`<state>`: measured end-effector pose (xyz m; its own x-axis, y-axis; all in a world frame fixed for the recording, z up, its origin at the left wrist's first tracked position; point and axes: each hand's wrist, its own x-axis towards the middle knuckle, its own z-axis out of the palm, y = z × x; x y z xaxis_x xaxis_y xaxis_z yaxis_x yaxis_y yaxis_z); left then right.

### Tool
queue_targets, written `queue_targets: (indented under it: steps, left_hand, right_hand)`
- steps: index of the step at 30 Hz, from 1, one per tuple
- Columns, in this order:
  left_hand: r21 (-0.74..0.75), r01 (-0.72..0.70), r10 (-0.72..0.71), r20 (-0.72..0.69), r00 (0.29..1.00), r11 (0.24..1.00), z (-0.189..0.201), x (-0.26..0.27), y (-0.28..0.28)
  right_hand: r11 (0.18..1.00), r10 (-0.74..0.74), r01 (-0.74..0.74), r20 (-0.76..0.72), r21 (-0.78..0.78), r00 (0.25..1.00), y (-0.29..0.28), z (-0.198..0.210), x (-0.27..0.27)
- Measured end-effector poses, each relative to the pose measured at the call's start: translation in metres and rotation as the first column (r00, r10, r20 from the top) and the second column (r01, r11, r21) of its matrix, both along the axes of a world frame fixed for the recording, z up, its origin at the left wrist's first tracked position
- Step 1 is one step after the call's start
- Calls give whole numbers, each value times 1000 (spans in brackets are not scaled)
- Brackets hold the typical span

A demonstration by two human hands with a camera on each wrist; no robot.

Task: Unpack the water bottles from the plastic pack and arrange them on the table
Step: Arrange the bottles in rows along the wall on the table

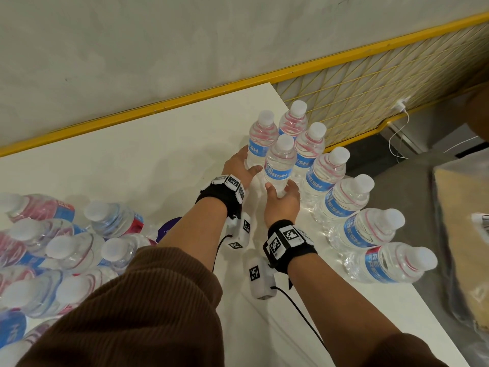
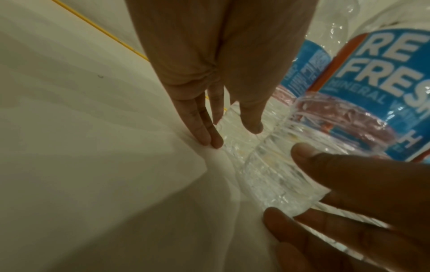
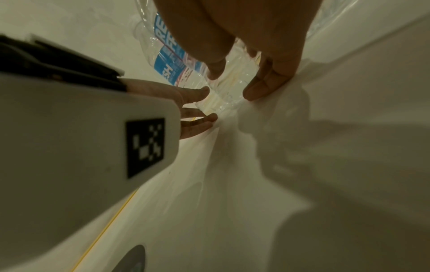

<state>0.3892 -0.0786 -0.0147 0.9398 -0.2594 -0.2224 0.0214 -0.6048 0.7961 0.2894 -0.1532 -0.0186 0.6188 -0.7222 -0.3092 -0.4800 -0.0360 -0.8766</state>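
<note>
Clear water bottles with blue labels and white caps stand on the white table. My left hand lies low against the base of one upright bottle, its fingers straight with tips on the table and the thumb spread apart. My right hand holds the base of a nearer upright bottle between thumb and fingers; its label shows above the thumb. Several more bottles stand in a row along the table's right edge. The plastic pack of bottles lies at the left.
The table's right edge runs just beyond the bottle row, with floor below. A yellow-framed mesh fence stands behind the table, with a white cable on it. A wrapped tan bundle sits on the floor at the right.
</note>
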Motion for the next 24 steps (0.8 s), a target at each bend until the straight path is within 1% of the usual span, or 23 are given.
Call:
queue_targets:
  steps: [13,19,24]
  left_hand:
    - [-32,-2,1,-33,999,999,1,3,-5]
    - [6,0,0,-29,1000,1000,4,3,-6]
    - [5,3,-2,-39,999,1000,3,4,-6]
  right_hand:
    - [1000,-22,22,-1,21,1000,4,1,4]
    - [999,-22,22,-11,36,1000,2,5,4]
    - [999,-25,26,-23,38,999,1,5,4]
